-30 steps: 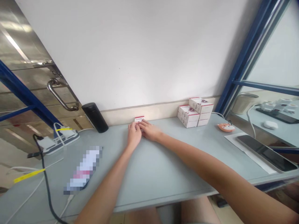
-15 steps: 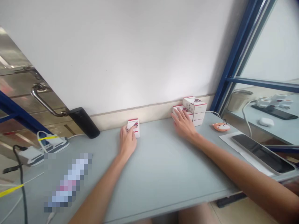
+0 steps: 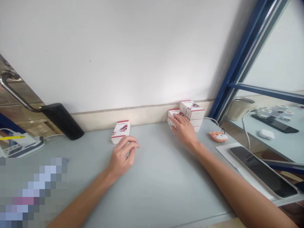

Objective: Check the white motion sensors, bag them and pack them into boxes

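A wide grey-blue table top (image 3: 161, 186) across the bottom half of the frame, pushed up against a tall white painted wall (image 3: 118, 53). At the upper right, a dark blue metal window frame (image 3: 237, 69), with a second table (image 3: 280, 145) past the glass. At the far left, a long silver door handle (image 3: 14, 91).

On the right side of the table, a black phone with a silver edge (image 3: 263, 171) on a white sheet of paper (image 3: 228, 155). Just above the paper, a small orange fox-shaped toy (image 3: 218, 136). Near the left end, by the wall, a tall round black flask (image 3: 62, 125). At the lower left, a blurred long thing (image 3: 33, 193), too hard to make out.

Against the wall, right of the middle, a pile of small white card boxes with red edges (image 3: 192, 110), with at least 3 boxes showing. Left of the pile and well apart from it, 1 lone white card box with red edges (image 3: 120, 131), flat on the table.

Over the near left side of the pile, the right hand (image 3: 182, 128), with fingers open and spread, resting on a box with no tight grip. Just beside the lone box, the left hand (image 3: 122, 156), with fingers half curled and nothing held. So far, only 1 box out on its own, and the rest in the pile.
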A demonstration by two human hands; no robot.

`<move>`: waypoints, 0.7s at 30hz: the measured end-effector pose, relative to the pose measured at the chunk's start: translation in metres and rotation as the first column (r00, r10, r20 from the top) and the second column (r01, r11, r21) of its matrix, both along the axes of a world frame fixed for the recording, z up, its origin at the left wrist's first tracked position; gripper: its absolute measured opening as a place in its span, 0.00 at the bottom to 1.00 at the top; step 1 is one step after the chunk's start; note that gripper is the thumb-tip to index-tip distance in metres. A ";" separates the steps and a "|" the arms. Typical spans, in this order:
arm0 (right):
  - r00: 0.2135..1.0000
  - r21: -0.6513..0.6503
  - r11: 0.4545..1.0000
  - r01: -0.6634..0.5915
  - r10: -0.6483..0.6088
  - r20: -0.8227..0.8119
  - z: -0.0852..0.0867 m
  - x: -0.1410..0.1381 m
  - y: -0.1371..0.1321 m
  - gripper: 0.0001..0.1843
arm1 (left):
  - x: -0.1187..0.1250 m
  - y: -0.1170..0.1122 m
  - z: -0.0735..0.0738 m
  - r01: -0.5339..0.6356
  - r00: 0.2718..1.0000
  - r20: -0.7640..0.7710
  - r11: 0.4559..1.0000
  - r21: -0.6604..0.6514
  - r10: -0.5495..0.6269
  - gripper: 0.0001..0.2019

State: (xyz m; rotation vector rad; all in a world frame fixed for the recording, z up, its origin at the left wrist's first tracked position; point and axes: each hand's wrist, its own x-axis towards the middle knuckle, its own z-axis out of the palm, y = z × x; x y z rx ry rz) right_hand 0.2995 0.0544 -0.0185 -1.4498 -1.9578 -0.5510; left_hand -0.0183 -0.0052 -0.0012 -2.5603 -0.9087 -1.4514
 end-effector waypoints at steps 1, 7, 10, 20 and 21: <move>1.000 0.010 1.000 -0.011 0.012 -0.012 0.000 0.001 0.000 0.24 | 0.000 -0.001 0.000 0.026 1.000 0.006 1.000 -0.010 -0.026 0.16; 0.984 0.094 0.990 -0.103 0.115 -0.135 0.005 -0.001 -0.004 0.17 | -0.002 -0.002 -0.001 0.067 0.997 0.043 0.996 -0.065 -0.065 0.16; 0.950 0.139 0.980 -0.141 0.173 -0.260 0.007 -0.008 -0.011 0.11 | -0.001 -0.004 -0.003 0.086 0.996 0.032 0.992 -0.096 -0.083 0.16; 0.250 -0.049 0.887 -0.460 0.076 -0.965 0.025 -0.068 -0.053 0.17 | 0.009 -0.011 -0.012 -0.058 0.998 -0.065 0.808 -0.587 0.024 0.15; 0.163 -0.049 0.848 -0.529 0.045 -0.986 0.024 -0.073 -0.056 0.18 | 0.011 -0.010 -0.013 -0.028 0.999 0.004 0.770 -0.638 0.039 0.19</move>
